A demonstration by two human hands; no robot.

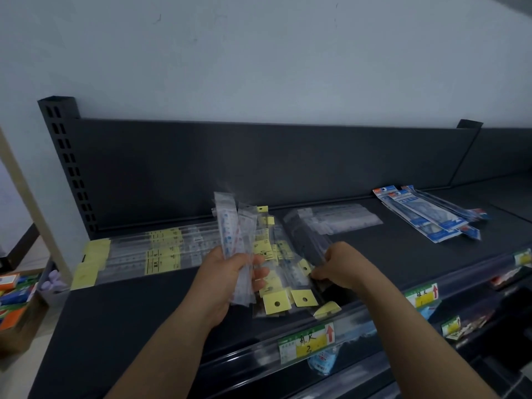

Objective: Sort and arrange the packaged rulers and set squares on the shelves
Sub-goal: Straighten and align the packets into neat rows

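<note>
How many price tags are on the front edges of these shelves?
4 price tags. Three on the top shelf's front edge: one in the middle, one further right, one at the far right. A fourth sits lower down. More may be hidden.

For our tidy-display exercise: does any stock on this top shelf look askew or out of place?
Yes. The yellow-tagged packs in the middle lie heaped at crossed angles, one tag poking over the shelf's front edge. The blue-headed packs at right are fanned unevenly. The long rulers at left lie parallel.
</note>
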